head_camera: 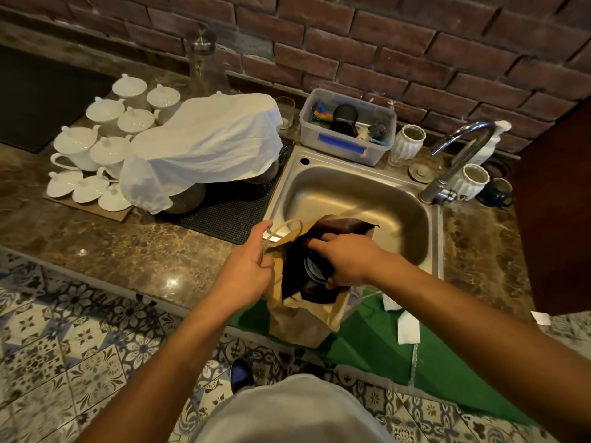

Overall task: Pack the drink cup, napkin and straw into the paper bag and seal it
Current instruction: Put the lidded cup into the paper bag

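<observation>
Paper bag [300, 318] upright just before sink [358, 193]. Left hand [246, 270] pinching bag handle [281, 227], mouth held open. Right hand [345, 260] inside mouth, curled round drink cup [315, 266], axis vertical. Napkin [407, 327] right of bag, nearer right hand.

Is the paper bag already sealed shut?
No, the paper bag gapes open, the left hand holding its edge while the right hand reaches inside.

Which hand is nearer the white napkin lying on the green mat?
Right. The right hand is at the paper bag mouth, on the side toward the napkin; the left hand grips the bag's far edge.
</observation>
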Available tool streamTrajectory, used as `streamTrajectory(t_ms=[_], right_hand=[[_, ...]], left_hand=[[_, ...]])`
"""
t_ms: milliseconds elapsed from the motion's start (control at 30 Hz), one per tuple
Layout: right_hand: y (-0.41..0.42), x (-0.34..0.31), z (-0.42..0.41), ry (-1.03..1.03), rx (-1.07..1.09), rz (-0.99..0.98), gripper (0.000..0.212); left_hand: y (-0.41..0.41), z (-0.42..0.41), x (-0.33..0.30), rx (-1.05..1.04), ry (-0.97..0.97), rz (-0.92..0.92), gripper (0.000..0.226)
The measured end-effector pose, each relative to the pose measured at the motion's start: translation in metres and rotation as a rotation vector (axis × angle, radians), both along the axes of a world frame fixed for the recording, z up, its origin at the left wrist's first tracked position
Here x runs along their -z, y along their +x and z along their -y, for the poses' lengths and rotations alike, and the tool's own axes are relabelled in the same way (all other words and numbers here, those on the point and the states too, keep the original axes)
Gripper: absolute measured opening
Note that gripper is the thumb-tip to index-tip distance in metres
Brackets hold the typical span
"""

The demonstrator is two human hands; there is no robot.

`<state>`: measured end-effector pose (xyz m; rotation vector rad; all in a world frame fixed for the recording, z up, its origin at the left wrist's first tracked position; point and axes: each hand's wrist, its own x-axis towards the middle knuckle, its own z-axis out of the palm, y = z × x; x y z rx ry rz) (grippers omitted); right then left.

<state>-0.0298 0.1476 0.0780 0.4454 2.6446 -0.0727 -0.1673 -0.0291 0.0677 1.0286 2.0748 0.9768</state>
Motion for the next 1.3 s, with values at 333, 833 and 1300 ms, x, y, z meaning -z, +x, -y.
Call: streamTrajectory(t_ms=[333,833,1300], right_hand=[[0.047,-0.03,0.013,0.135,0.416,-0.67,0.045],[0.041,-0.006,0.035,-0.357,0.862,-0.575,0.067],[-0.004,0.003,0.066,-0.523,0.715,-0.608,0.074]], left_hand=[[-0.002,-0.002,0.006,-0.018,0.017,-0.072,0.062],[-0.019,0.005,-0.002,-0.089,0.037,0.009,0.073],[-0.058,0.037,-0.003,-0.235,-0.036,-0.13,0.067]])
